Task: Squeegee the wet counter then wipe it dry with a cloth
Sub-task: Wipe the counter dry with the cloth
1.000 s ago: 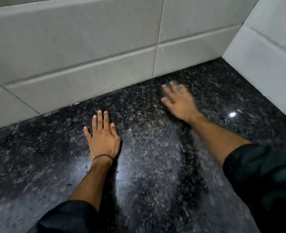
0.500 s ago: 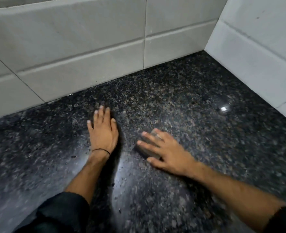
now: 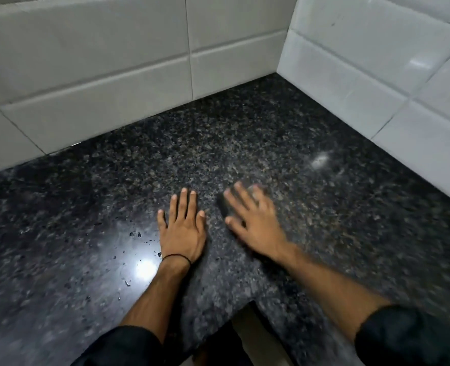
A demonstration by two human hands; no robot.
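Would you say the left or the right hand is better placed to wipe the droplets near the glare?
Probably left: the left hand lies flat beside the droplets; the blurred right hand is farther away.

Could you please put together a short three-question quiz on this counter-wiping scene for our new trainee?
1. True or false: the left hand lies flat on the counter, fingers pointing toward the back wall.
2. Multiple choice: what encircles the left wrist? A) a watch B) a thin black band C) a glove cuff
3. Short answer: which hand is motion-blurred, and can you make out clearly what lies beneath it?

Key
1. True.
2. B.
3. The right hand; no, only a dark blurred patch shows by its fingers, too smeared to identify.
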